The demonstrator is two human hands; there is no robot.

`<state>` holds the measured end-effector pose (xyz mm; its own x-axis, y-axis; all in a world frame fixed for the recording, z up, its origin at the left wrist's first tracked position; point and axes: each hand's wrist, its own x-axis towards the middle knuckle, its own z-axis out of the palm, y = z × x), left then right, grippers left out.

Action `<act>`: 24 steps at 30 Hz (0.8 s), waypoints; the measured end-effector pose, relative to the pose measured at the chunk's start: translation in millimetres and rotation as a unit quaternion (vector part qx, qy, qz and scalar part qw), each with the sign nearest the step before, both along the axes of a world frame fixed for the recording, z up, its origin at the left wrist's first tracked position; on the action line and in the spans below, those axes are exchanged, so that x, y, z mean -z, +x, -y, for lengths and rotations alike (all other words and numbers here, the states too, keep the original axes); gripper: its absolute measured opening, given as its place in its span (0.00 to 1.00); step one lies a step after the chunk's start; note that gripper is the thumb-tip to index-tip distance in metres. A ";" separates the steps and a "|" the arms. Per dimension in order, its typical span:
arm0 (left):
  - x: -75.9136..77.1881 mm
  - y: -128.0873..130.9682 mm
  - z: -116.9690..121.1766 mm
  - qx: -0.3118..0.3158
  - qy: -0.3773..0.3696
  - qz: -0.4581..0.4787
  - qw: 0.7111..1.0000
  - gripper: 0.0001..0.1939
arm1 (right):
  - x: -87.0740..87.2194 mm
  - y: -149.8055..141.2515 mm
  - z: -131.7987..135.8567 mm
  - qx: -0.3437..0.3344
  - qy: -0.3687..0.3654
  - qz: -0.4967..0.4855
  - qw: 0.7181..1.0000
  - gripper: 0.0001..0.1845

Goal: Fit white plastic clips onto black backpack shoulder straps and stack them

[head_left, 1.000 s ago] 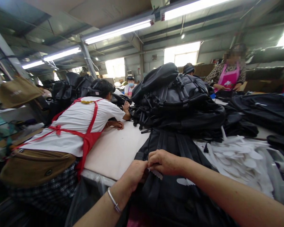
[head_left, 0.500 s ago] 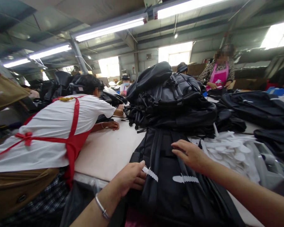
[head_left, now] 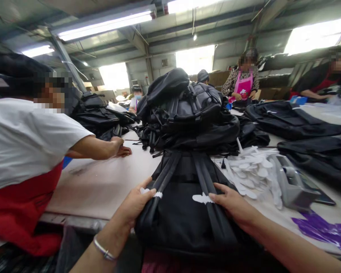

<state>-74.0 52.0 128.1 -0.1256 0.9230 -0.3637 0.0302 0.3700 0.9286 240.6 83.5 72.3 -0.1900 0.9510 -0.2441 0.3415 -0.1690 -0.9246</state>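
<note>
Compared with the earlier frame, the right hand point(head_left: 231, 201), previously raised off the bag, has been brought down onto the right strap point(head_left: 207, 182) of the flat black fabric backpack point(head_left: 182, 216). The left hand point(head_left: 138, 201) is now laid at the left strap point(head_left: 166, 172), its thumb over the small white scalloped strip point(head_left: 159, 195). The 2 hands are set apart, 1 at each side; the undersides are hidden, so how firmly the bag is gripped cannot be told. The second white strip point(head_left: 200, 198), rounded at 1 end, is touched by the right thumb.

The backpack is placed at the near edge of the pale, smooth table point(head_left: 102, 189), in front of a heap of soft, creased black bags point(head_left: 193, 113). To its right are seen loose white strips point(head_left: 250, 170), a grey hard-plastic tape dispenser point(head_left: 294, 184) and glossy, crumpled purple plastic point(head_left: 324, 231).
</note>
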 end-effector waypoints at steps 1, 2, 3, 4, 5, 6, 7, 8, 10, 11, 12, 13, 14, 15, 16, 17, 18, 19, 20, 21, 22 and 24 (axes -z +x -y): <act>-0.1 -7.8 -0.6 -0.013 -0.001 0.020 1.000 0.41 | 0.8 2.5 1.3 0.016 -0.004 -0.036 0.999 0.37; 1.2 -15.2 -1.6 -0.021 -0.003 0.032 0.999 0.42 | 1.5 5.1 2.4 0.025 0.000 -0.055 0.998 0.36; 3.6 -21.6 -2.8 -0.028 -0.006 0.038 0.999 0.42 | 1.9 7.6 3.3 0.030 0.005 -0.058 0.998 0.35; 6.6 -26.6 -4.1 -0.035 -0.011 0.042 0.998 0.42 | 2.2 9.7 3.9 0.033 0.009 -0.051 0.998 0.35; 9.8 -30.2 -5.4 -0.042 -0.017 0.045 0.998 0.42 | 2.2 11.4 4.1 0.036 0.012 -0.034 0.999 0.35; 12.7 -32.3 -6.3 -0.047 -0.021 0.047 0.998 0.42 | 2.0 12.7 3.8 0.039 0.015 -0.013 0.999 0.35; 15.4 -32.9 -6.9 -0.049 -0.022 0.045 0.998 0.41 | 1.9 13.9 3.0 0.042 0.021 0.010 0.999 0.36; 17.8 -32.2 -7.2 -0.049 -0.019 0.039 0.998 0.41 | 1.9 15.1 1.7 0.041 0.032 0.035 0.998 0.36; 23.3 -27.8 -6.7 -0.043 -0.003 -0.004 0.999 0.38 | 3.5 18.3 -2.5 0.025 0.071 0.101 0.992 0.35; 27.2 -24.5 -6.3 -0.042 0.013 -0.052 0.998 0.35 | 5.5 20.1 -5.2 0.011 0.097 0.148 0.984 0.35; 32.0 -21.0 -6.0 -0.044 0.031 -0.120 0.991 0.32 | 8.5 21.9 -8.0 -0.006 0.124 0.206 0.971 0.34; 37.6 -17.5 -6.1 -0.043 0.051 -0.199 0.978 0.28 | 12.3 23.5 -10.8 -0.022 0.148 0.272 0.951 0.31; 43.5 -14.6 -6.5 -0.041 0.068 -0.278 0.957 0.25 | 16.7 24.8 -13.3 -0.039 0.167 0.335 0.927 0.28; 49.2 -12.6 -7.0 -0.038 0.081 -0.348 0.933 0.23 | 21.2 26.1 -15.5 -0.054 0.178 0.383 0.905 0.25; 53.9 -11.8 -7.4 -0.032 0.093 -0.402 0.910 0.22 | 25.4 27.7 -17.2 -0.068 0.185 0.412 0.890 0.24; 57.0 -12.4 -7.0 -0.022 0.104 -0.439 0.892 0.23 | 29.0 29.8 -18.2 -0.079 0.188 0.422 0.884 0.23; 58.2 -14.2 -5.2 -0.017 0.122 -0.463 0.878 0.23 | 31.7 33.1 -18.2 -0.086 0.190 0.414 0.886 0.23; 57.3 -16.7 -1.2 -0.023 0.149 -0.480 0.864 0.24 | 33.3 37.8 -17.2 -0.087 0.193 0.393 0.895 0.23; 54.5 -19.4 5.7 -0.038 0.188 -0.495 0.847 0.24 | 34.0 44.1 -14.7 -0.082 0.203 0.368 0.904 0.23; 50.5 -21.5 15.6 -0.059 0.237 -0.511 0.824 0.24 | 34.1 52.0 -10.7 -0.077 0.219 0.342 0.910 0.23; 45.9 -22.3 28.3 -0.078 0.294 -0.526 0.794 0.24 | 33.9 61.1 -5.1 -0.076 0.243 0.318 0.913 0.23; 39.0 -18.2 58.6 -0.064 0.410 -0.562 0.715 0.28 | 34.3 80.7 9.9 -0.103 0.306 0.286 0.902 0.21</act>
